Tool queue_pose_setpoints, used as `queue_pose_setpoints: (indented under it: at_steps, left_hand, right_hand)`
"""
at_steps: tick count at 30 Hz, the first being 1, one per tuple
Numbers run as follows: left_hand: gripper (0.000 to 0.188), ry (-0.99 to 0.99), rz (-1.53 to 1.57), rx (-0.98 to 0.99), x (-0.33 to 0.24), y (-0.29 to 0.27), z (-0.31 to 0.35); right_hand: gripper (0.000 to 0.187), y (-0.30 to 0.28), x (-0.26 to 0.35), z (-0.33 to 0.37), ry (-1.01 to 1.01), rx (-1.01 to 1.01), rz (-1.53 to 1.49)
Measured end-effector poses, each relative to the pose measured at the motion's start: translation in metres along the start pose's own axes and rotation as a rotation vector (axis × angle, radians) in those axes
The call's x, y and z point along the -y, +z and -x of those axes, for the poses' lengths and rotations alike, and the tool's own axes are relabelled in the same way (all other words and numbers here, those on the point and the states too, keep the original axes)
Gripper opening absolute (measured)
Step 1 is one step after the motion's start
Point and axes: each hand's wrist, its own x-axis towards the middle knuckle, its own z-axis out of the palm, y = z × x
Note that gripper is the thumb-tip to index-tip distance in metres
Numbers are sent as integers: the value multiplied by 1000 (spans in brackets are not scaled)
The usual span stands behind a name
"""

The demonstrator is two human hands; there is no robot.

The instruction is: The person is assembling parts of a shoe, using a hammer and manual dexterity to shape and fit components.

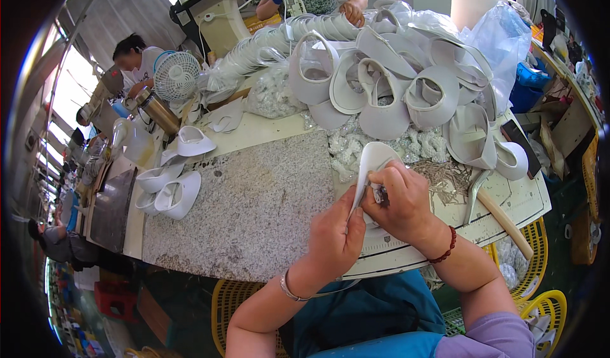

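A white shoe upper [372, 157] is held up over the front of the table between my two hands. My left hand [335, 232] pinches its lower edge between thumb and fingers. Curled against the inner side of the same piece is my right hand [401, 200], its fingers closed; a small shiny thing shows by them, too hidden to name. Just beyond my hands rises a heap of similar white uppers [385, 113]. A few more finished-looking uppers [178, 196] sit at the left on the table.
A speckled stone slab [254, 199] lies in front, left of my hands. To the right are a wooden-handled hammer [505, 221] and metal scraps [446, 183]. Yellow baskets [539, 256] stand below the table edge. Farther off are a fan [178, 76], a metal flask [157, 110] and a co-worker's hand [351, 12].
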Motion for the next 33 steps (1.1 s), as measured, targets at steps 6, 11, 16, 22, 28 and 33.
queue_pose_setpoints:
  at_steps: [6, 11, 16, 22, 28, 33]
  left_hand:
    - [34, 202, -98, 5, 4, 2, -5]
    - [40, 183, -208, 25, -4, -3, -7]
    - [43, 135, -36, -78, 8, 0, -1]
    - [35, -78, 93, -99, 7, 1, -2]
    - [26, -129, 74, -105, 13, 0, -6]
    - [26, -165, 170, -109, 14, -2, -11]
  right_hand:
    - [31, 1, -3, -2, -47, 19, -2]
    - [30, -1, -3, -7, -27, 9, -100]
    - [31, -5, 0, -1, 85, 136, -213]
    - [35, -12, 14, -6, 106, 189, -322]
    - [35, -5, 3, -4, 19, 219, -252]
    - [35, -4, 8, -9, -57, 125, -183]
